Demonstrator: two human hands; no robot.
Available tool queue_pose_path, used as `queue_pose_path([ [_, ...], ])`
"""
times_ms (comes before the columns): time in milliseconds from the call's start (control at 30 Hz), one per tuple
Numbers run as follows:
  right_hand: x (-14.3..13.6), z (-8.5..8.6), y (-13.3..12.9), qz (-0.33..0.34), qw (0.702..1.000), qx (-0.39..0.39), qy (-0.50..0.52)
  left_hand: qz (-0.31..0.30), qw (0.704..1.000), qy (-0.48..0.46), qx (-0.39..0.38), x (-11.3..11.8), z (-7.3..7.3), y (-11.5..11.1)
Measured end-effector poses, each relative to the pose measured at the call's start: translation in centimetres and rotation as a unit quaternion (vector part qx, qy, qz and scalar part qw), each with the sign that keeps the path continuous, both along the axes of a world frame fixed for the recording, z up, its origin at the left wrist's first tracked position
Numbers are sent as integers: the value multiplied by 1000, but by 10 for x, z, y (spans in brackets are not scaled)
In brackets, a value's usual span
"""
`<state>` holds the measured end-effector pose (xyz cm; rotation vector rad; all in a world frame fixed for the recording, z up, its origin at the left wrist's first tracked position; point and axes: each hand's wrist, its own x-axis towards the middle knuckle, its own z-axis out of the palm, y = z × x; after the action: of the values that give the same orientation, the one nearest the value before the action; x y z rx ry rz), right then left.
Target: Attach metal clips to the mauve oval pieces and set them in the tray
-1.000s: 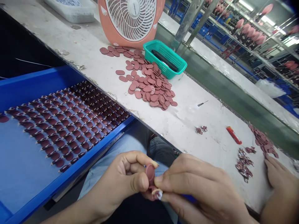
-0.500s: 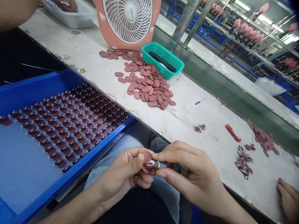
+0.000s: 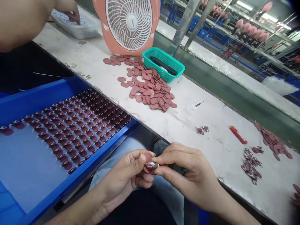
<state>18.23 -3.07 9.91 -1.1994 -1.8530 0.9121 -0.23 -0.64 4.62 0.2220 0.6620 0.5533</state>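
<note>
Near the lower middle of the head view, my left hand (image 3: 131,170) holds a reddish-brown oval disc (image 3: 148,157) between thumb and fingers. A small dark figure piece with white and tan parts (image 3: 152,165) lies against the disc. My right hand (image 3: 185,168) pinches the right end of this piece with thumb and index finger. To the left, a blue tray (image 3: 42,93) holds rows of similar discs with figure pieces on them. Loose oval discs (image 3: 152,90) are heaped on the white table (image 3: 187,122) above my hands.
A pink fan (image 3: 131,25) and a green basket (image 3: 164,64) stand behind the heap. Rightward lie a thin tool (image 3: 199,103), a red lighter (image 3: 238,135), small figure pieces (image 3: 250,165) and more discs (image 3: 273,140). Another person's hand (image 3: 70,11) reaches into a white bin (image 3: 82,31).
The view has shifted slightly, so the table items sit a little lower. The other person's hand at the right edge is out of view. My hands keep nearly the same grip.
</note>
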Motion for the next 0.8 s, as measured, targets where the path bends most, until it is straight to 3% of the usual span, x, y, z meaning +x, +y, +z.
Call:
queue_pose_path([
  [167, -1, -2, 3, -5, 1000, 5, 8, -22, 999, -2, 38, -2, -5, 4],
  [267, -4, -10, 4, -32, 998, 59, -13, -45, 997, 20, 57, -6, -14, 9],
  [333, -8, -18, 5, -75, 986, 136, -61, 2, 995, 68, 75, -8, -18, 9],
  [400, -14, -27, 7, -117, 960, 226, -121, 88, 982, 126, 108, -8, -20, 8],
  [467, -22, -35, 9, -131, 931, 299, -163, 153, 964, 161, 144, -7, -18, 6],
  [533, -30, -43, 12, -123, 910, 348, -189, 180, 952, 171, 179, -6, -17, 4],
  [633, -42, -52, 18, -105, 895, 384, -199, 199, 937, 195, 212, -7, -16, 5],
  [800, -59, -59, 26, -95, 904, 373, -186, 208, 908, 282, 230, -16, -22, 8],
])
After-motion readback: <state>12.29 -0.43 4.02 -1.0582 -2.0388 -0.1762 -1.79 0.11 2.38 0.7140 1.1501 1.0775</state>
